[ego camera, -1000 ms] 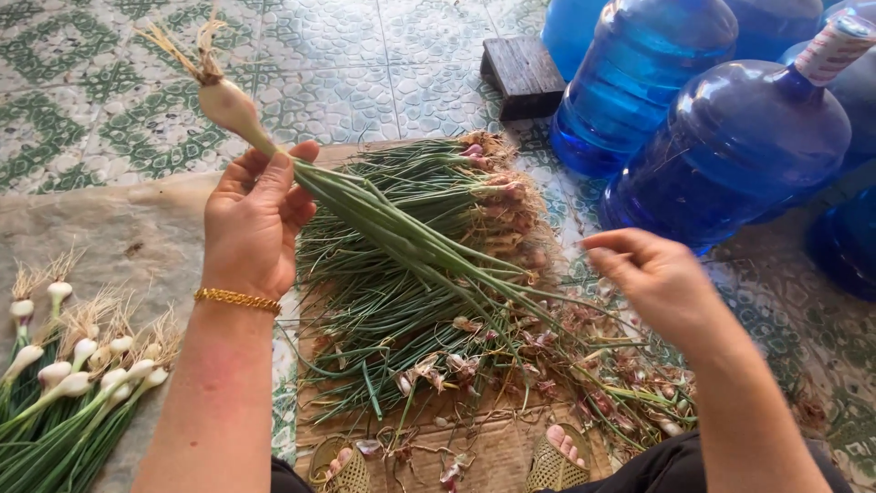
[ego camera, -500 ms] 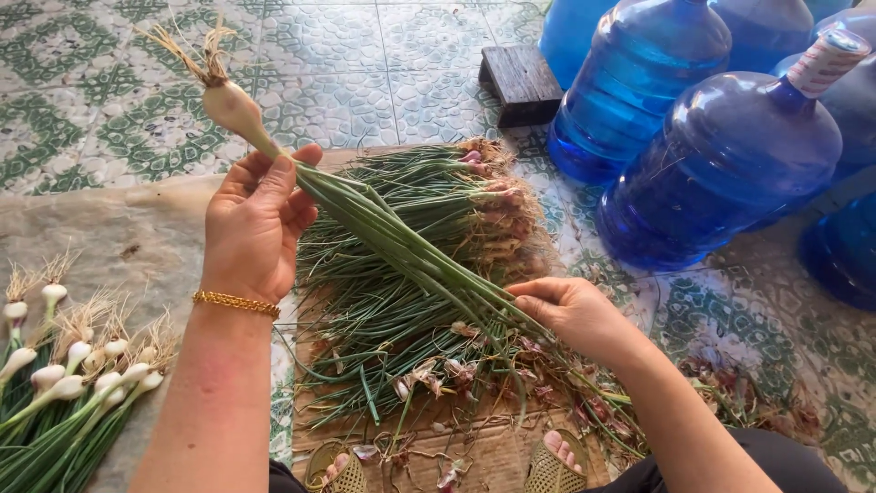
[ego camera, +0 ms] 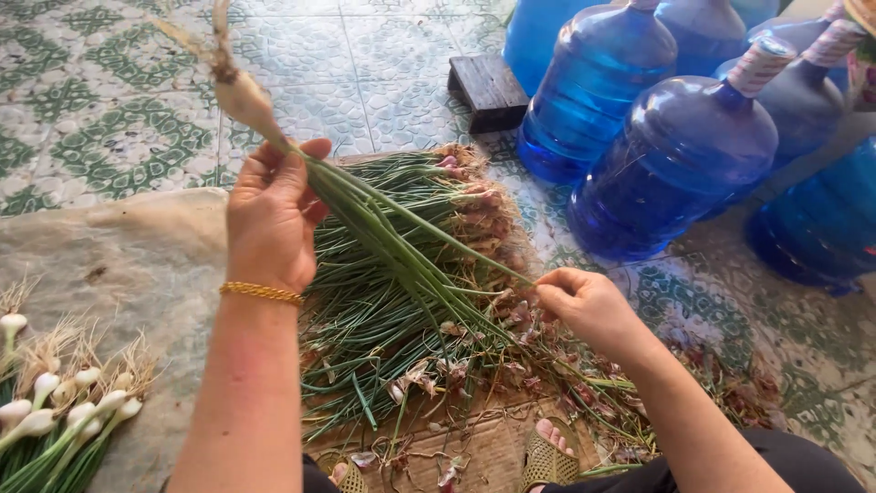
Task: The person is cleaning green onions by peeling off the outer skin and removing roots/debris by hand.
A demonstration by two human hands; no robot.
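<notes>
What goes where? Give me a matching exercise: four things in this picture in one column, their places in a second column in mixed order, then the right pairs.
Things
1. green onion bulb
2. pile of cleaned white bulbs
3. blue water jugs
4. dark wooden block

Places
A. on the tiled floor, just left of the jugs
B. lower left, on the mat
C. upper right, standing on the floor
D. raised above the left hand, roots up

The right hand pinches a leaf lower down.

Pairs: 1-D, 2-B, 3-C, 4-A
</notes>
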